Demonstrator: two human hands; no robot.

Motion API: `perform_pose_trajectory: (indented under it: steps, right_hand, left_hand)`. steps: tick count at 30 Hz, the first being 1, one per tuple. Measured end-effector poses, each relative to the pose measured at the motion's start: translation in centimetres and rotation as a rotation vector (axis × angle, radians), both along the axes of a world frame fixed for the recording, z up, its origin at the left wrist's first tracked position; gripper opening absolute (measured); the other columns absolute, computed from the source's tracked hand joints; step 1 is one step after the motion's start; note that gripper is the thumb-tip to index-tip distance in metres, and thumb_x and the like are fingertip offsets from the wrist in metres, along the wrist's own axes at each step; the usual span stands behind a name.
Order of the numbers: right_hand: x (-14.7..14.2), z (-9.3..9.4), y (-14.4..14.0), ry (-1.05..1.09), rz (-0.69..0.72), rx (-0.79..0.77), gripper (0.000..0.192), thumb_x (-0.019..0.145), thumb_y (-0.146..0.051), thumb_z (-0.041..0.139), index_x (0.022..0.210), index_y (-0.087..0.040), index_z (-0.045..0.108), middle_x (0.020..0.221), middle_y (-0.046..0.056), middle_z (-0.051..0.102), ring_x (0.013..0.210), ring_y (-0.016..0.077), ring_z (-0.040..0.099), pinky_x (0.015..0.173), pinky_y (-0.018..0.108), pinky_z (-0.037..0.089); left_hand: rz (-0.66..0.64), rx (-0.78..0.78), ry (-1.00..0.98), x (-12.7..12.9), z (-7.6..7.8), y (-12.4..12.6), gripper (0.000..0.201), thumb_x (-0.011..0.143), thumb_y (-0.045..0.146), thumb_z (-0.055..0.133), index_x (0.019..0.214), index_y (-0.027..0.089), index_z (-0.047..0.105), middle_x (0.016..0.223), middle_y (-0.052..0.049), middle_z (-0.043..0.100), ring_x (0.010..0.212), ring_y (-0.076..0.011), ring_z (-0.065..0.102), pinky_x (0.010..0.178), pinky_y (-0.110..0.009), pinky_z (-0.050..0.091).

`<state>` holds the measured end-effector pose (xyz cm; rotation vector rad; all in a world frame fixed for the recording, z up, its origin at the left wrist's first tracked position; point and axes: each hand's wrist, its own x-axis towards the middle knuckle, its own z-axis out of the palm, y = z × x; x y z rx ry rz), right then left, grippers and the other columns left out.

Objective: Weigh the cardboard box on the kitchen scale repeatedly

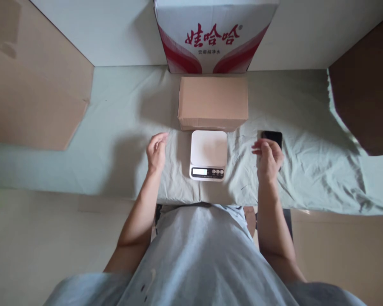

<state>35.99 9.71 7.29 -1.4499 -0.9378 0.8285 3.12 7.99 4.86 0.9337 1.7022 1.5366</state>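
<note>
A white digital kitchen scale [208, 148] lies on the cloth in front of me, its display lit and its weighing plate bare. To its left is my left hand [157, 151], empty, with loosely bent fingers pointing toward the scale. On the other side my right hand [270, 157] hovers with its fingers slightly curled and apart, holding nothing I can see. Partly hidden behind that hand is a black phone [276, 136] on the cloth. A closed brown cardboard box [213, 97] stands right behind the scale.
A tall white and red carton [215, 38] with Chinese lettering stands against the wall at the back. Large cardboard panels flank the table at the left [41, 85] and the right [364, 89]. A wrinkled pale green cloth [312, 170] covers the table.
</note>
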Motion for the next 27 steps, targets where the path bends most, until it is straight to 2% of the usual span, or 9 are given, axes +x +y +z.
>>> perform_pose_trajectory:
  steps: [2,4,8,12,17,20,23,27]
  right_hand:
    - [-0.7,0.1,1.6,-0.041,0.091,0.024,0.035,0.079,-0.048,0.062,0.103,-0.023,0.068,0.100,0.003,0.073,0.088,0.0145,0.069,0.079,0.032,0.056]
    - [-1.4,0.1,3.2,-0.088,0.180,0.031,0.046,0.079,-0.053,0.062,0.116,-0.026,0.063,0.121,0.006,0.069,0.109,0.0189,0.067,0.098,0.042,0.052]
    - [-2.6,-0.1,5.2,-0.125,0.262,0.020,0.063,0.077,-0.061,0.060,0.128,-0.025,0.056,0.137,0.009,0.061,0.127,0.0231,0.058,0.113,0.049,0.041]
    - [-3.1,0.1,5.7,-0.170,0.274,0.022,0.067,0.078,-0.065,0.057,0.131,-0.023,0.054,0.142,0.009,0.057,0.134,0.0249,0.052,0.117,0.048,0.036]
    - [-3.4,1.0,5.5,-0.214,0.381,0.105,0.052,0.086,-0.057,0.051,0.129,-0.027,0.056,0.132,0.005,0.065,0.127,0.0222,0.056,0.115,0.046,0.038]
    - [-3.7,1.5,5.4,-0.193,0.366,0.121,0.052,0.086,-0.055,0.053,0.130,-0.027,0.056,0.132,0.005,0.065,0.127,0.0229,0.057,0.114,0.046,0.040]
    - [-3.9,2.7,5.0,-0.175,0.341,0.173,0.052,0.087,-0.051,0.054,0.132,-0.025,0.055,0.132,0.006,0.065,0.128,0.0240,0.057,0.114,0.047,0.041]
    - [-3.6,5.7,2.8,-0.253,0.268,0.233,0.053,0.086,-0.052,0.054,0.133,-0.027,0.055,0.134,0.004,0.064,0.131,0.0264,0.055,0.112,0.051,0.043]
  left_hand:
    - [-0.068,-0.022,0.020,0.7,0.5,1.9,0.025,0.084,0.038,0.059,0.102,0.024,0.068,0.119,-0.008,0.070,0.113,-0.0195,0.065,0.098,-0.033,0.051]
    - [-0.127,-0.041,0.028,1.3,0.8,3.7,0.038,0.085,0.050,0.059,0.113,0.026,0.065,0.134,-0.009,0.062,0.128,-0.0231,0.057,0.109,-0.039,0.045]
    - [-0.178,-0.065,0.007,2.5,0.9,6.2,0.050,0.081,0.060,0.059,0.120,0.028,0.062,0.141,-0.009,0.058,0.133,-0.0260,0.053,0.113,-0.043,0.041]
    - [-0.173,-0.037,0.002,3.1,0.7,7.1,0.056,0.078,0.066,0.059,0.118,0.026,0.062,0.137,-0.010,0.061,0.130,-0.0270,0.055,0.112,-0.046,0.041]
    - [-0.172,-0.007,0.020,3.4,0.4,7.6,0.059,0.076,0.069,0.058,0.115,0.025,0.064,0.131,-0.010,0.065,0.125,-0.0266,0.059,0.109,-0.044,0.044]
    - [-0.189,-0.008,0.042,3.5,1.0,7.9,0.057,0.078,0.068,0.057,0.111,0.023,0.065,0.121,-0.010,0.070,0.118,-0.0268,0.063,0.105,-0.045,0.048]
    - [-0.191,0.040,0.052,3.5,2.6,7.6,0.054,0.080,0.066,0.055,0.112,0.023,0.066,0.117,-0.009,0.071,0.116,-0.0260,0.065,0.103,-0.045,0.050]
    - [-0.211,0.116,0.073,3.7,6.4,4.9,0.051,0.084,0.060,0.056,0.119,0.024,0.064,0.124,-0.008,0.068,0.118,-0.0243,0.064,0.101,-0.041,0.051]
